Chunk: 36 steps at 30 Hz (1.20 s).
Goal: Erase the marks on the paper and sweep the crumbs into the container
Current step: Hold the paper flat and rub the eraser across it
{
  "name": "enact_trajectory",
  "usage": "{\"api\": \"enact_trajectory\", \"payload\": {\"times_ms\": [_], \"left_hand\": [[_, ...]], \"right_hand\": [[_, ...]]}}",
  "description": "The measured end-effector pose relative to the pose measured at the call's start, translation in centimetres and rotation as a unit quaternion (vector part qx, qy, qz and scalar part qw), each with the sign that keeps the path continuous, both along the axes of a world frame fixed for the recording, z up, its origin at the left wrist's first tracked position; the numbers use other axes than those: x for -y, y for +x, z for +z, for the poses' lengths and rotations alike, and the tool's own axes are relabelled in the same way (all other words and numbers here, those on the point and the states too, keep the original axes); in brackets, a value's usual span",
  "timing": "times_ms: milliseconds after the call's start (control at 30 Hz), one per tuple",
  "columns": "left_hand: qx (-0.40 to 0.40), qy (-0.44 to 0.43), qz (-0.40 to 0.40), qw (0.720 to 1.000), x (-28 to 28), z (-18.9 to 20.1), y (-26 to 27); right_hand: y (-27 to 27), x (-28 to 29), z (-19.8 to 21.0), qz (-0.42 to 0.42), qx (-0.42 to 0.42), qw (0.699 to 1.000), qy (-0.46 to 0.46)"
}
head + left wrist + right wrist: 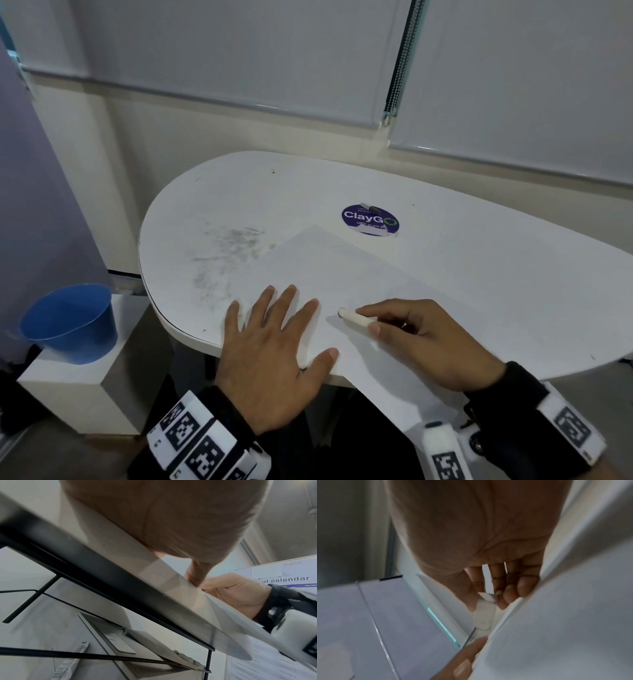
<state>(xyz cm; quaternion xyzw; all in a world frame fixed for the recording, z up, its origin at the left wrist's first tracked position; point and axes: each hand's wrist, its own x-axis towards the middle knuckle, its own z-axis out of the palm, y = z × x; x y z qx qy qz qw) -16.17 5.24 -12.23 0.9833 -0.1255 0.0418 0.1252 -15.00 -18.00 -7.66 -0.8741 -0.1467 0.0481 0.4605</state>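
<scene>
Left hand (270, 353) is pressing flat, fingers spread, on the paper (342, 274) while right hand (424, 342) is pinching the eraser (356, 317) (short strokes w/ light pressure should avoid creasing).

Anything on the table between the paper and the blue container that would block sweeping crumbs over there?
Nothing visible. Between the paper and the blue container lies only smudged bare table. The container stands off the table's left edge, lower, on a white block. The left hand lies flat on the paper's left corner.
</scene>
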Motion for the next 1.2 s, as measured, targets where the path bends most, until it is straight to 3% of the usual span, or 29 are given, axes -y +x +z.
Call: {"api": "enact_trajectory", "payload": {"times_ms": [167, 333, 467, 633, 767, 933, 1067, 1200], "left_hand": [[-0.001, -0.013, 0.004, 1.0, 0.0, -0.6, 0.1], [0.002, -0.012, 0.023, 1.0, 0.4, 0.1, 0.1], [0.003, -0.018, 0.033, 0.999, 0.4, 0.3, 0.1], [-0.008, -0.011, 0.037, 0.999, 0.5, 0.6, 0.0], [-0.019, 0.015, 0.036, 0.999, 0.4, 0.8, -0.1], [-0.016, 0.004, 0.035, 0.999, 0.6, 1.2, -0.2], [-0.013, 0.003, 0.036, 0.999, 0.4, 0.9, -0.1], [-0.012, -0.004, 0.036, 0.999, 0.6, 1.0, -0.2]], "right_hand": [[0.2, -0.9, -0.7, -0.025, 0.042, 0.998, -0.031], [-0.8, -1.5, -0.3, 0.044, 0.065, 0.991, -0.104], [0.7, -0.4, 0.0, -0.044, 0.123, 0.974, -0.186], [-2.6, -2.2, 0.7, 0.087, 0.076, 0.985, -0.126], [-0.5, -0.6, 0.1, -0.03, 0.097, 0.983, -0.153], [-2.4, -2.7, 1.0, 0.073, 0.079, 0.982, -0.153], [0.3, -0.7, 0.6, -0.06, 0.109, 0.974, -0.19], [-1.8, -1.8, 1.0, 0.024, 0.077, 0.981, -0.174]]}}
